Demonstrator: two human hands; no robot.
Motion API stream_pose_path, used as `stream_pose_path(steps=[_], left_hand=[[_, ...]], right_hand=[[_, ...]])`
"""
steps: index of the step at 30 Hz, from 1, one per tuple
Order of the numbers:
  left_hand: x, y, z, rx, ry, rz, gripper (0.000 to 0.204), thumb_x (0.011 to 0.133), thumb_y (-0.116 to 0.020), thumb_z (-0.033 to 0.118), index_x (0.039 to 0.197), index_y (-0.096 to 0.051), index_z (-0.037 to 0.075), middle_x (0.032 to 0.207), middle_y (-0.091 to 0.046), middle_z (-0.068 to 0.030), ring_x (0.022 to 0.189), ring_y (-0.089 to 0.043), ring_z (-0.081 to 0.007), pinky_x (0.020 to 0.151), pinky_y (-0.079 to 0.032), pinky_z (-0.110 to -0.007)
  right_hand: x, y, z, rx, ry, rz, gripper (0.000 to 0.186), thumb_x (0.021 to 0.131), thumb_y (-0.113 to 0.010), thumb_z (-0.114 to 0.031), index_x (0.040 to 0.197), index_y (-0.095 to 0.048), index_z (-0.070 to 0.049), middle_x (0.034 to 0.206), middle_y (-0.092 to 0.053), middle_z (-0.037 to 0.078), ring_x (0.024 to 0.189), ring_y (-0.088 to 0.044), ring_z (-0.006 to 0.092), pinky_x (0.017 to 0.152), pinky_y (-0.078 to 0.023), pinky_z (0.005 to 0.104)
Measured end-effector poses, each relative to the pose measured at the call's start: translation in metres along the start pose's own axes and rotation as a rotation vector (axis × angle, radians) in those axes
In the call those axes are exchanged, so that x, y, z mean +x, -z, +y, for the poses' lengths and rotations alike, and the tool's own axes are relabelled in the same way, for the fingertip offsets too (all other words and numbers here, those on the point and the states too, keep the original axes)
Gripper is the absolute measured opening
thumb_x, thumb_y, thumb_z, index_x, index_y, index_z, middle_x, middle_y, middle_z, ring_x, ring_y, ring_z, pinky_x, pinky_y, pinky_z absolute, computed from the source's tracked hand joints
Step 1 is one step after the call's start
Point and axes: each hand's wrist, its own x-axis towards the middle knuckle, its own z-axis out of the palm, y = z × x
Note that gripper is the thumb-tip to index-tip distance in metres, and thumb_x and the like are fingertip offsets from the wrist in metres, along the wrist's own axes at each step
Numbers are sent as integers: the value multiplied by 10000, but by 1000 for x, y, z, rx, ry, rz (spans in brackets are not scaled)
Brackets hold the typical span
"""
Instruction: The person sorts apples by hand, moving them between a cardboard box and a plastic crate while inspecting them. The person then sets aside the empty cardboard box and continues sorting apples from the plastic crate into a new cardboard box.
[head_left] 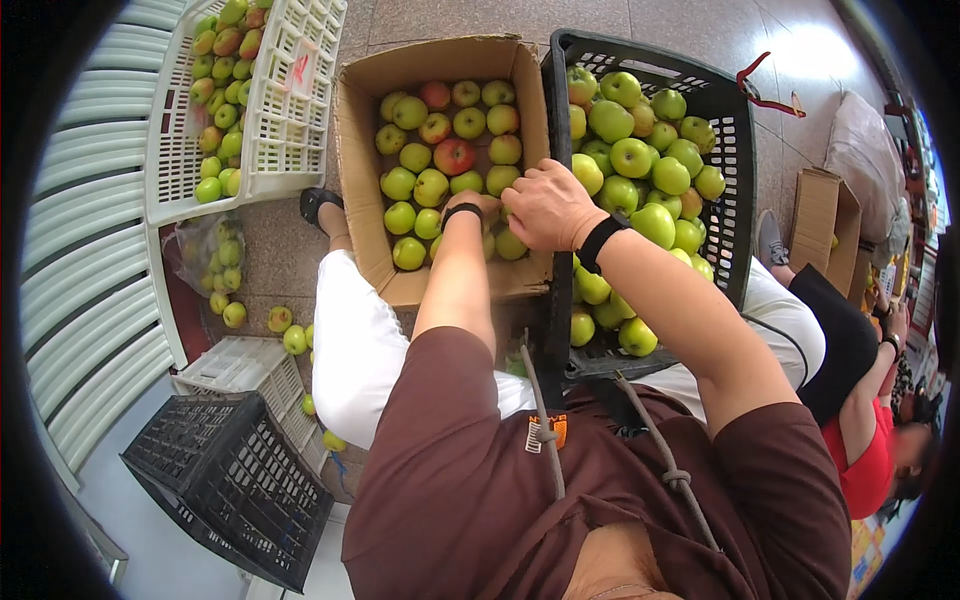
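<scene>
A cardboard box (370,250) holds green and reddish apples, with one large red apple (454,156) near its middle. My left hand (478,208) reaches down among them, its fingers mostly hidden beside my right hand. My right hand (550,205), fingers curled, is over the box's right edge; whatever lies in its fingers is hidden. Against that side stands a black plastic crate (735,140) heaped with green apples (630,158), partly under my right forearm.
A white crate (290,110) of apples stands upper left, above a bag of apples (225,250), loose apples (294,340) and stacked crates (215,460). At right are red-handled tool (755,85), a white sack (860,150), an open carton (820,220) and a seated person (860,430) in red.
</scene>
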Motion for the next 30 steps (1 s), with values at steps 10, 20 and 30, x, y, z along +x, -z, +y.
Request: stream_pose_path(steps=[10, 20, 30], left_hand=[[12, -7, -11, -27, 21, 81, 660, 662, -633, 572, 1051, -628, 39, 1124, -602, -116, 1023, -585, -222, 865, -452, -332], [-1, 9, -50, -599, -344, -6, 669, 783, -603, 514, 1155, -537, -39, 1079, -594, -113, 927, -545, -193, 818, -435, -311], [-133, 74, -43, -882, -549, -243, 508, 782, -641, 441, 1081, -575, 36, 964, -601, -42, 826, -549, -126, 738, -455, -262]], right_hand=[[-2, 1, 0, 2, -25, -22, 150, 725, -542, -236, 695, -604, -103, 693, -606, 51, 735, -585, 208, 728, -380, 326], [-2, 0, 0, -26, -9, 25, 159, 702, -571, -248, 716, -565, -90, 667, -589, 60, 703, -585, 227, 718, -398, 333], [-9, 17, -6, 100, -63, 71, 790, 686, -644, -433, 1293, -338, -30, 930, -596, 116, 848, -588, 242, 774, -407, 346]])
